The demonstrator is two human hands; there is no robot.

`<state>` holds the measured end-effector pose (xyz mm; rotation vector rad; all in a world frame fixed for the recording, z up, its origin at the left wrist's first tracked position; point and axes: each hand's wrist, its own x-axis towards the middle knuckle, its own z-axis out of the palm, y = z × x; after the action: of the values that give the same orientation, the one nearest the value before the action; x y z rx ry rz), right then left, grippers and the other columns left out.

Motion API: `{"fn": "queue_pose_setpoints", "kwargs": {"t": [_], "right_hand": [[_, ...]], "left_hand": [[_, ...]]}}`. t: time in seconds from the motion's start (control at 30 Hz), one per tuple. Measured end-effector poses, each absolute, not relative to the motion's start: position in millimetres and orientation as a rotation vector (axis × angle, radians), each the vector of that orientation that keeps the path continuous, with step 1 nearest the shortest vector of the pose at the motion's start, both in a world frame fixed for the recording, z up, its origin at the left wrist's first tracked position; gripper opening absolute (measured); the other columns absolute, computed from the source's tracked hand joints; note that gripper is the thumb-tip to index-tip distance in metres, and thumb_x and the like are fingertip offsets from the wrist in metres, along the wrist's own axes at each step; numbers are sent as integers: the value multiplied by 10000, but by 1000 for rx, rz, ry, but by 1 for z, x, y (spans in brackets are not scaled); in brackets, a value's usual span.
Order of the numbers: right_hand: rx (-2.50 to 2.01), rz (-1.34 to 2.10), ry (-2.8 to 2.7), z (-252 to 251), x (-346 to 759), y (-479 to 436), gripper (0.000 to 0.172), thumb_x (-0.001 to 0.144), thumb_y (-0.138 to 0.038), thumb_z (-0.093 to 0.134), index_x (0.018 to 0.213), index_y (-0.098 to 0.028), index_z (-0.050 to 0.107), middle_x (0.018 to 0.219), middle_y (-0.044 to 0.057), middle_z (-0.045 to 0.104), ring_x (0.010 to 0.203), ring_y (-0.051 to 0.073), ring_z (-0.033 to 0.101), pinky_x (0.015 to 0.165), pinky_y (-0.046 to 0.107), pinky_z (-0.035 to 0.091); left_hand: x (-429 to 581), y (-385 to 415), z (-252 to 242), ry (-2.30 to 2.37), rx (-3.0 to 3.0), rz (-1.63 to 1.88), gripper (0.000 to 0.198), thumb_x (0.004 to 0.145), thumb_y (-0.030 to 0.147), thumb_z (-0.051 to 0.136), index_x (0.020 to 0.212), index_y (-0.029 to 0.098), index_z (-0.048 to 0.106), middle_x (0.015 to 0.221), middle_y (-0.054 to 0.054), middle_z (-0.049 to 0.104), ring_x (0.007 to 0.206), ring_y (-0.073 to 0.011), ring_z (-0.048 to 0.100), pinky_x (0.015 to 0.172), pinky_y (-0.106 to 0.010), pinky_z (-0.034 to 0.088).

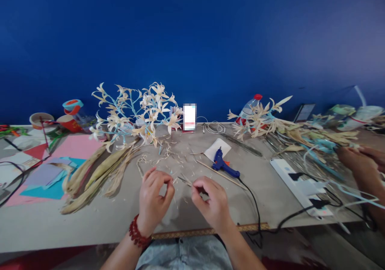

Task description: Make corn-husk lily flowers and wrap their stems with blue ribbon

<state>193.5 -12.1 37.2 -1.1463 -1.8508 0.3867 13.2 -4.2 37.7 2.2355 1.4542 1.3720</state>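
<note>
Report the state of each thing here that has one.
Bare left hand, thumb and fingertips pinched together
Bare right hand, likewise pinched
Blue plastic glue gun, lying down, cord attached
White rectangular power strip, plugs inserted
Thin white cable, loosely coiled
Clear red-capped plastic bottle, closed
Bright rectangular phone screen, upright, lit
Cream-petalled flowers, open
</note>
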Motion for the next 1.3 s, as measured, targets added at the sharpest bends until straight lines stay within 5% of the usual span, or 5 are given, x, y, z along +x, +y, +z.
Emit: {"fn": "queue_pose_setpoints", "kwargs": {"t": [0.47, 1.3], "right_hand": [[-1107, 411, -1823, 34, 191, -12, 95, 844, -140, 518, 785, -213, 535, 693, 7, 594, 638, 148, 565, 617, 261, 447], [-1156, 471, -1894, 37, 183, -6, 81, 851, -173, 520, 797, -208, 569, 722, 12, 632, 662, 154, 602, 633, 255, 440]], "left_hand": [[16, -11, 40, 1354, 2207, 1337, 124, 829, 139, 530, 907, 215, 589, 857, -39, 654, 855, -206, 611, 1012, -489, 389], [21, -8, 38, 1356, 2292, 1340, 135, 819, 90, 531, 780, 215, 564, 698, 17, 617, 699, -154, 590, 996, -470, 399]]}}
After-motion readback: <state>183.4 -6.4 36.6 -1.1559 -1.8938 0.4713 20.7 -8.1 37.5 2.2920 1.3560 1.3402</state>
